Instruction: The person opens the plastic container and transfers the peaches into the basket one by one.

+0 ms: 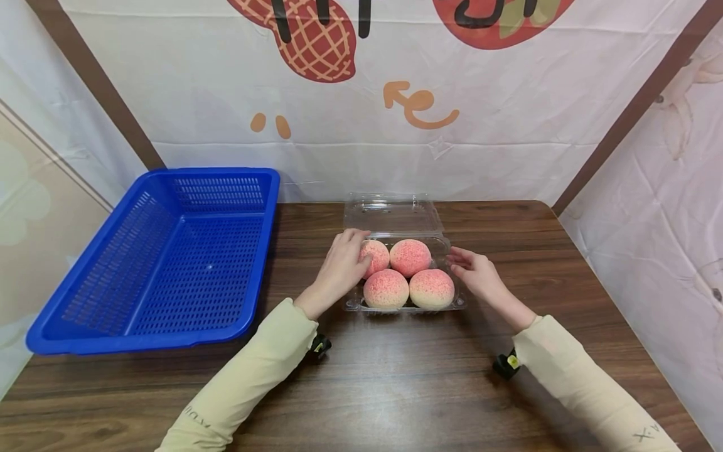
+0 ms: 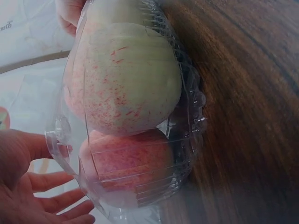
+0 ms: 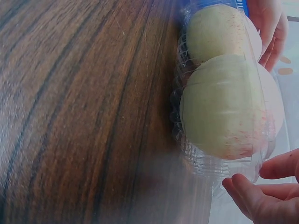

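A clear plastic clamshell box (image 1: pixel 361 306) lies on the table with its lid (image 1: pixel 392 216) folded back toward the wall. Several pink-and-cream peaches (image 1: pixel 386 289) fill its base in two rows. My left hand (image 1: pixel 341 260) reaches over the box's left side, partly covering the back-left peach (image 1: pixel 375 257). In the left wrist view its fingers (image 2: pixel 58 202) are spread, the thumb overlapping the clear rim. At the right side, my right hand (image 1: pixel 477 271) has its fingertips right at the box edge. The right wrist view shows its thumb and fingers apart beside the box's corner.
A large blue plastic basket (image 1: pixel 265 251) with slotted walls stands on the left of the brown wooden table (image 1: pixel 395 389). A white printed cloth (image 1: pixel 508 125) hangs right behind the table's back edge.
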`<state>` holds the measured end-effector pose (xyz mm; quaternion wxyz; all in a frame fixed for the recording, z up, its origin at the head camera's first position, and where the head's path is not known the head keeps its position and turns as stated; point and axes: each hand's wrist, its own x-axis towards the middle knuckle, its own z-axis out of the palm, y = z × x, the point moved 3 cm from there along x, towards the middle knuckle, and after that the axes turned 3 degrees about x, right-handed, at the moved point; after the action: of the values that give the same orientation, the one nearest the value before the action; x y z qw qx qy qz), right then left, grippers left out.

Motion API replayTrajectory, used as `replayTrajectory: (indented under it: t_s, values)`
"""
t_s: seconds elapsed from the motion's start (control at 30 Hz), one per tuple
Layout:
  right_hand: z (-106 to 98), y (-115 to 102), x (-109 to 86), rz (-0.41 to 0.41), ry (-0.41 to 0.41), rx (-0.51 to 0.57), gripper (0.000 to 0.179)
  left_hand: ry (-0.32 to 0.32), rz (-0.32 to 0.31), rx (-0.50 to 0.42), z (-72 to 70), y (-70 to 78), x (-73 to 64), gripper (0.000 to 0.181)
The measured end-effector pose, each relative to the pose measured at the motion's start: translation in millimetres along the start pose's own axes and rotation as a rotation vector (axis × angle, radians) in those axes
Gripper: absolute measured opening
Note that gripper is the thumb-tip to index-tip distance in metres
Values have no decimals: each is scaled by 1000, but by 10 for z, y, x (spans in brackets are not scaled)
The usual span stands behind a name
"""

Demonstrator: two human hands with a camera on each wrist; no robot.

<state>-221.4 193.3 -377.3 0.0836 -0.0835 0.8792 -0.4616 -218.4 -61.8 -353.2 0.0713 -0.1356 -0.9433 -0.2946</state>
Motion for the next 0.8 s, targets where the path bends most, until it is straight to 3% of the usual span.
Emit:
replayTrajectory:
  t_s: [0.3,0.8]
  values:
    - [-5,-21,-3,5,-13,2,43,-87,40,81,26,23,13,45]
    - [-5,-22,-3,-6,-29,-13,44,-217,22,200,47,102,92,42]
